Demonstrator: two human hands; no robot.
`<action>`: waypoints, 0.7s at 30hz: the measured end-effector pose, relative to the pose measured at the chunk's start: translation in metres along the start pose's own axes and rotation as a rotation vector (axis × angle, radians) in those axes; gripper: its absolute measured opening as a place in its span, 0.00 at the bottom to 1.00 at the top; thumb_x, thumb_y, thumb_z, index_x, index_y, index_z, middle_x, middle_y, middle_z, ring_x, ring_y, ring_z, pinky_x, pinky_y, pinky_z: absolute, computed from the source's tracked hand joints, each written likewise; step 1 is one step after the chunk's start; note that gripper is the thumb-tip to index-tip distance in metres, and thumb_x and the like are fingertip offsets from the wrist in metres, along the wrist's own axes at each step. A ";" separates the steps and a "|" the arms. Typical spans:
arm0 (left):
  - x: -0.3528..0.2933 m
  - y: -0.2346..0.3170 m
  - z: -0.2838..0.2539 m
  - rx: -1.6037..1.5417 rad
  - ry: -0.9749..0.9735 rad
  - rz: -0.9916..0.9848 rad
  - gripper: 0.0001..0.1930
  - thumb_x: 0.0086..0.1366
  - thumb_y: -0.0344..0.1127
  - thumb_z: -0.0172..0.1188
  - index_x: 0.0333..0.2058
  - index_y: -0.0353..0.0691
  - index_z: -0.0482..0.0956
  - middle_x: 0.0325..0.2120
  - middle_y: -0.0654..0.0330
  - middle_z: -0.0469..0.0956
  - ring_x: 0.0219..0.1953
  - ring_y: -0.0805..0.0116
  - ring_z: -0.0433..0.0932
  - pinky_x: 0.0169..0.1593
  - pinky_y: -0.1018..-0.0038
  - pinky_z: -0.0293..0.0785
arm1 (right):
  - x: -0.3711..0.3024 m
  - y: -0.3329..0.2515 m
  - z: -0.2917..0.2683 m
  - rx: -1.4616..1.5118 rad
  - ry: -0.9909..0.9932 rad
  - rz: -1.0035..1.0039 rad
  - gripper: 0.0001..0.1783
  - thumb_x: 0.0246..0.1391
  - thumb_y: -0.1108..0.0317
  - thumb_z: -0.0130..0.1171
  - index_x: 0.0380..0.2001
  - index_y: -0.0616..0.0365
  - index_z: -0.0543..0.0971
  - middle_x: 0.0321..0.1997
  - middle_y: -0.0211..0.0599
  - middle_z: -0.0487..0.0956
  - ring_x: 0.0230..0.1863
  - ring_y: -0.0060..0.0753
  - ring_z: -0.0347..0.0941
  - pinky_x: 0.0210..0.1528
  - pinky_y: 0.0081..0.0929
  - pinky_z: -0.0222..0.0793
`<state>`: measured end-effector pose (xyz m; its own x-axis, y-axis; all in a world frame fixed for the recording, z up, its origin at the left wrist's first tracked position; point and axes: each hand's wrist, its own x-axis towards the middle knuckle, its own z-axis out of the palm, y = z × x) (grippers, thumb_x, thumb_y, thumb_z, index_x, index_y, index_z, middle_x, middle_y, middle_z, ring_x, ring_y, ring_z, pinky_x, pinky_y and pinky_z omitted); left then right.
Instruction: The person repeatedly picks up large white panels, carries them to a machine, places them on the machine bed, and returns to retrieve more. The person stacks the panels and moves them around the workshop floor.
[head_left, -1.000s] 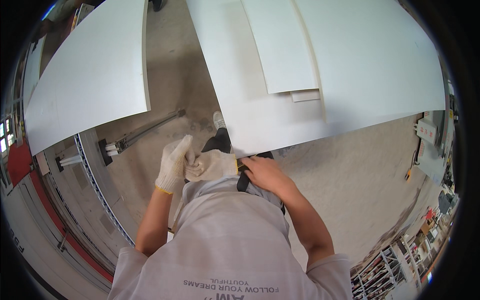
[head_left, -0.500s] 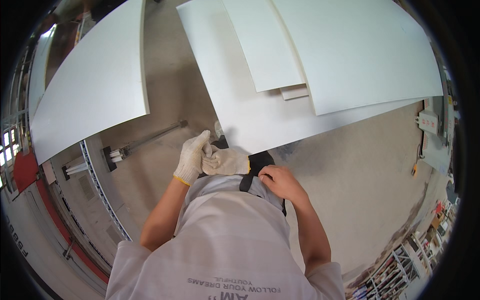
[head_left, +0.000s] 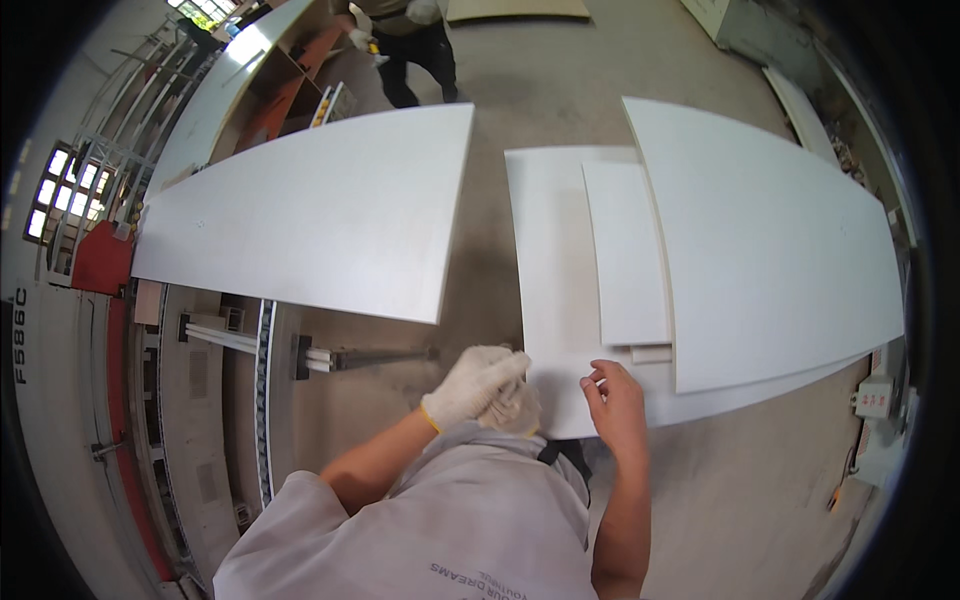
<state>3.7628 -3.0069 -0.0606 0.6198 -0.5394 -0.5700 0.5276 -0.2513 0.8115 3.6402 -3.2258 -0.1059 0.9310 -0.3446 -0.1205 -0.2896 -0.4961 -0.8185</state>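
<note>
My left hand (head_left: 472, 382) wears a whitish knitted work glove with a yellow cuff edge. Its fingers are closed on a second, loose work glove (head_left: 514, 410), which hangs just in front of my shirt. My bare right hand (head_left: 618, 402) is to the right of it, over the near edge of a white panel (head_left: 560, 310). The right fingers are loosely bent and apart from the thumb, with nothing seen in them. A gap separates the two hands.
More white boards (head_left: 770, 260) lie stacked at the right. Another wide panel (head_left: 330, 215) rests at the left on a machine with metal rails (head_left: 265, 400). At the far left, a person (head_left: 415, 40) in dark trousers stands holding a small yellow thing. A grey box (head_left: 873, 398) is at the right.
My view has tipped up, bringing the other person into sight. The right hand has risen from my waist to over the panel. The left hand still holds the loose glove.
</note>
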 end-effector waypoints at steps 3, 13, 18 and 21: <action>0.006 0.019 -0.006 0.002 -0.108 -0.091 0.24 0.72 0.46 0.61 0.19 0.37 0.71 0.17 0.65 0.73 0.17 0.78 0.67 0.22 0.77 0.65 | 0.041 -0.039 -0.013 -0.077 0.058 -0.062 0.15 0.60 0.71 0.65 0.49 0.65 0.80 0.38 0.42 0.83 0.30 0.36 0.78 0.36 0.34 0.75; 0.056 0.052 -0.061 0.153 -0.275 0.124 0.22 0.72 0.43 0.60 0.20 0.37 0.73 0.19 0.66 0.75 0.24 0.80 0.70 0.28 0.77 0.69 | 0.152 -0.142 -0.047 -0.348 0.139 -0.237 0.15 0.60 0.70 0.65 0.49 0.65 0.80 0.41 0.45 0.82 0.36 0.42 0.80 0.41 0.36 0.76; 0.061 0.068 -0.079 0.029 -0.295 0.052 0.22 0.73 0.41 0.57 0.20 0.36 0.72 0.19 0.65 0.75 0.24 0.80 0.70 0.28 0.78 0.68 | 0.206 -0.156 -0.066 -0.464 0.185 -0.195 0.15 0.60 0.70 0.64 0.48 0.65 0.80 0.42 0.47 0.82 0.38 0.42 0.81 0.44 0.37 0.76; 0.063 0.072 -0.083 -0.012 -0.292 0.004 0.22 0.73 0.40 0.56 0.20 0.35 0.72 0.18 0.65 0.74 0.24 0.80 0.70 0.28 0.78 0.68 | 0.220 -0.145 -0.075 -0.512 0.291 -0.124 0.14 0.62 0.69 0.63 0.48 0.66 0.81 0.41 0.46 0.83 0.38 0.41 0.80 0.45 0.36 0.76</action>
<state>3.8884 -2.9922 -0.0486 0.4299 -0.7492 -0.5039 0.5334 -0.2395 0.8112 3.8701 -3.2894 0.0278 0.8867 -0.4275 0.1763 -0.3202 -0.8427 -0.4329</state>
